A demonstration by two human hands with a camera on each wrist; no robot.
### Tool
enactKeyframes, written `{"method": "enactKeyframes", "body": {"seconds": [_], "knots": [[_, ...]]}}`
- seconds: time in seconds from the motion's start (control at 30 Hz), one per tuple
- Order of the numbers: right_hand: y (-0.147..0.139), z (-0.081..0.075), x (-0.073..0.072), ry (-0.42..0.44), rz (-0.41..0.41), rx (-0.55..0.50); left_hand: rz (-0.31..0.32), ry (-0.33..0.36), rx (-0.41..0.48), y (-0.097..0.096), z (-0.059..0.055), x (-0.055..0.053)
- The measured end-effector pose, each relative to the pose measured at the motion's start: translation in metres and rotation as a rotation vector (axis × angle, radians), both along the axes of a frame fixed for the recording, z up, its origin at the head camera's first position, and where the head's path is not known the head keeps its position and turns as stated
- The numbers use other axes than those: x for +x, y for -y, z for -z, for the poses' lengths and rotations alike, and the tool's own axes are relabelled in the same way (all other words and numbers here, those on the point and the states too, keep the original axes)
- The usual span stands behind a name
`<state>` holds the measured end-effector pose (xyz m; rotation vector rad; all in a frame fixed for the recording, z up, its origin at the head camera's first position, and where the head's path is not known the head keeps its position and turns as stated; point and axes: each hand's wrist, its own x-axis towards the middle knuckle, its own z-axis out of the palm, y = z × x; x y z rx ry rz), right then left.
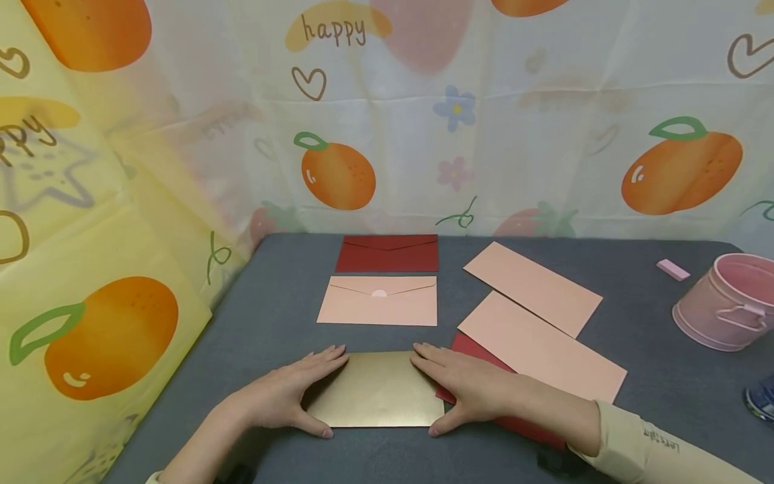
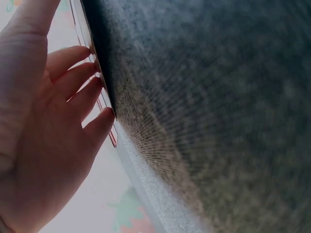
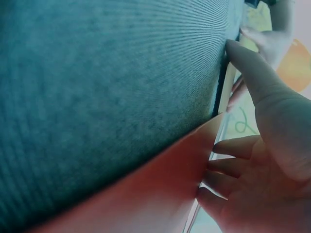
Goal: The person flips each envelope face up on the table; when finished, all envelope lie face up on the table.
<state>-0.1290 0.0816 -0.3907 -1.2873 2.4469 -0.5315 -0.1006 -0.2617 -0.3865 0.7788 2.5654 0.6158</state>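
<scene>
A plain gold envelope (image 1: 377, 393) lies flat near the front of the table, between the two hands. My left hand (image 1: 281, 393) rests at its left side, fingers spread toward the upper corner and thumb by the lower edge. Along the right side lies my right hand (image 1: 465, 386), its fingers over the upper right corner and thumb at the lower right corner. Under the right hand and forearm a red envelope (image 1: 480, 353) shows in part, partly covered by a pink one (image 1: 544, 346). In the right wrist view the red envelope (image 3: 146, 189) runs beneath the fingers.
Behind the gold envelope lie a pink envelope (image 1: 377, 312) with a round white seal and a red one (image 1: 390, 259). Another pink envelope (image 1: 532, 286) lies at an angle to the right. Farther right are a small pink block (image 1: 673, 269) and a pink bucket (image 1: 704, 309).
</scene>
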Motion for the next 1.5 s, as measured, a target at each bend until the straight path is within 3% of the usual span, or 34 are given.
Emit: {"method": "enactKeyframes", "body": {"seconds": [0.2, 0.4, 0.67, 0.87, 1.0, 1.3, 1.5], "knots": [[0.0, 0.0, -0.002, -0.007, -0.013, 0.032, 0.014, -0.098, -0.031, 0.001, -0.002, 0.001], [0.001, 0.001, -0.001, -0.081, -0.045, 0.037, 0.027, -0.175, 0.034, 0.007, -0.004, -0.001], [0.004, -0.002, 0.0, -0.151, -0.047, -0.013, 0.044, -0.208, 0.185, 0.011, -0.011, -0.005], [0.004, -0.002, -0.002, -0.203, -0.035, -0.131, 0.056, -0.284, 0.333, 0.014, -0.011, -0.006], [0.004, -0.002, -0.005, -0.225, -0.043, -0.226, 0.052, -0.287, 0.45, 0.017, -0.01, -0.007], [0.007, -0.002, -0.01, -0.167, -0.038, -0.449, -0.036, -0.302, 0.609, 0.024, -0.01, -0.01], [0.008, 0.0, -0.013, -0.12, 0.022, -0.603, -0.187, -0.295, 0.64, 0.029, -0.012, -0.013]]}}
